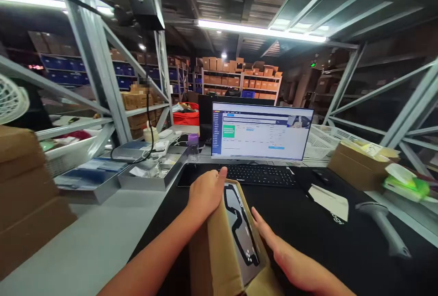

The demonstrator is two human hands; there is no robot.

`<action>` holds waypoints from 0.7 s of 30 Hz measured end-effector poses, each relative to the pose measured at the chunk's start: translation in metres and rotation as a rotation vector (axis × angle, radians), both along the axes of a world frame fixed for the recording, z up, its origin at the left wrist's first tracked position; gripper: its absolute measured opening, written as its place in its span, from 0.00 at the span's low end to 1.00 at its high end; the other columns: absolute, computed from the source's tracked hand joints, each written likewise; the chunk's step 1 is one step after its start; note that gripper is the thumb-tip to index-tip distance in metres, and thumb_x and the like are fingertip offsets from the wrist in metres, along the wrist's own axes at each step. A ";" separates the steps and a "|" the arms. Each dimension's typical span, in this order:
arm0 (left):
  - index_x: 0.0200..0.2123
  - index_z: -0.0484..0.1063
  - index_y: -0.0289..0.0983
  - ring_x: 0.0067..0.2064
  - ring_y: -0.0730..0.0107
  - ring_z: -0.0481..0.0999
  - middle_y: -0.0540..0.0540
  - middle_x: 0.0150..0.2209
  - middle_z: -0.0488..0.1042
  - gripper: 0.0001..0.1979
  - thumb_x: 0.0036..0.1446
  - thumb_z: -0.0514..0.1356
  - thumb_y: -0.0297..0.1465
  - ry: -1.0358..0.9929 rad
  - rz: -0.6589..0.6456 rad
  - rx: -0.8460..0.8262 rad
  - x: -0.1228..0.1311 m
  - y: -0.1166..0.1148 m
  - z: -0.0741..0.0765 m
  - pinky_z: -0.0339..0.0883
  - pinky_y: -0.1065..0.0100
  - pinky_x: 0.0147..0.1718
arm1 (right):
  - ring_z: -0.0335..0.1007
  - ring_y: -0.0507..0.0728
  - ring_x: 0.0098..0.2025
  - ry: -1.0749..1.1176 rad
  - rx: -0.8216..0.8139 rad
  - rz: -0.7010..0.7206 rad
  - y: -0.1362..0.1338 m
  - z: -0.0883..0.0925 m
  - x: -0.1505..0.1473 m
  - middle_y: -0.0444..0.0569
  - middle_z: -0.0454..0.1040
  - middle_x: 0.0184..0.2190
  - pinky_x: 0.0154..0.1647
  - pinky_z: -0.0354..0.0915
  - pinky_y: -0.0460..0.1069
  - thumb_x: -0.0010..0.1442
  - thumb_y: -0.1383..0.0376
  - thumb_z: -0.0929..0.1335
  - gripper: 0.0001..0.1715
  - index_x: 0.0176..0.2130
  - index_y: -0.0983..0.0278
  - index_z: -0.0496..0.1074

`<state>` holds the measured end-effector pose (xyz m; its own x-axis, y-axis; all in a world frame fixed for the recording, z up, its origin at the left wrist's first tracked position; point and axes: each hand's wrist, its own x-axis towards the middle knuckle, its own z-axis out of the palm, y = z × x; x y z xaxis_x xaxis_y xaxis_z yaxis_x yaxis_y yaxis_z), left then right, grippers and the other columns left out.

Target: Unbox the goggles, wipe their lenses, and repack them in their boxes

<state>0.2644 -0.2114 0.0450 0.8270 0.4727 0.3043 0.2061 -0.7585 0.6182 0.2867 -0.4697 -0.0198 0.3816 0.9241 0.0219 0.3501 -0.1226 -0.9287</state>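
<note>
In front of me a brown cardboard box (222, 259) stands on the black desk mat, its top uncovered. Inside it lies a grey printed package (244, 236) with a thick black outline and white lettering. My left hand (207, 193) is closed on the box's far left edge, thumb raised and the other fingers mostly hidden. Along the box's right side rests my right hand (282, 250), open with its fingers stretched forward; whether its palm presses on the cardboard I cannot tell.
Behind the box are a keyboard (263, 175) and a lit monitor (262, 132). A barcode scanner (385, 230), a paper slip (330, 201) and a tissue pack (407, 182) lie right. Grey trays (150, 179) and stacked cartons (27, 205) are left, near metal rack posts.
</note>
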 end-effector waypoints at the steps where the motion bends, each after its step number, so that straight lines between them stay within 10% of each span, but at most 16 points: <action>1: 0.34 0.73 0.38 0.40 0.43 0.78 0.36 0.33 0.78 0.34 0.64 0.39 0.57 0.027 -0.010 0.067 0.003 -0.011 0.007 0.65 0.56 0.39 | 0.22 0.61 0.75 0.003 -0.033 -0.037 0.003 0.007 -0.002 0.55 0.25 0.75 0.73 0.28 0.57 0.62 0.34 0.58 0.63 0.73 0.67 0.25; 6: 0.64 0.56 0.28 0.41 0.35 0.80 0.31 0.35 0.80 0.42 0.63 0.45 0.57 0.119 -0.012 0.296 0.025 -0.052 0.017 0.68 0.51 0.38 | 0.23 0.68 0.75 0.158 -0.120 -0.363 0.030 0.002 -0.008 0.64 0.30 0.74 0.73 0.30 0.59 0.45 0.48 0.76 0.79 0.72 0.73 0.27; 12: 0.57 0.64 0.26 0.43 0.33 0.80 0.25 0.37 0.80 0.38 0.65 0.41 0.55 0.152 -0.104 0.332 0.056 -0.061 0.002 0.68 0.43 0.43 | 0.68 0.70 0.58 0.697 0.288 -0.485 0.033 -0.029 0.001 0.60 0.65 0.61 0.58 0.63 0.63 0.38 0.59 0.75 0.74 0.72 0.62 0.35; 18: 0.68 0.52 0.33 0.70 0.45 0.56 0.30 0.67 0.60 0.43 0.61 0.44 0.59 -0.064 -0.303 0.298 0.051 -0.013 0.001 0.39 0.44 0.68 | 0.70 0.70 0.56 0.633 0.578 -0.433 0.018 -0.059 0.014 0.58 0.66 0.58 0.56 0.64 0.63 0.35 0.49 0.77 0.73 0.70 0.57 0.42; 21: 0.69 0.49 0.37 0.70 0.42 0.54 0.30 0.70 0.54 0.51 0.53 0.48 0.65 -0.270 -0.321 -0.068 0.041 0.024 -0.011 0.44 0.42 0.67 | 0.66 0.71 0.60 0.525 0.681 -0.430 0.018 -0.049 0.020 0.58 0.64 0.61 0.58 0.62 0.64 0.41 0.40 0.73 0.69 0.70 0.56 0.42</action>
<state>0.3059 -0.1871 0.0345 0.8302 0.2309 0.5074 -0.2099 -0.7137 0.6683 0.3067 -0.4520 -0.0686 0.7988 0.5551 0.2321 -0.0797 0.4801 -0.8736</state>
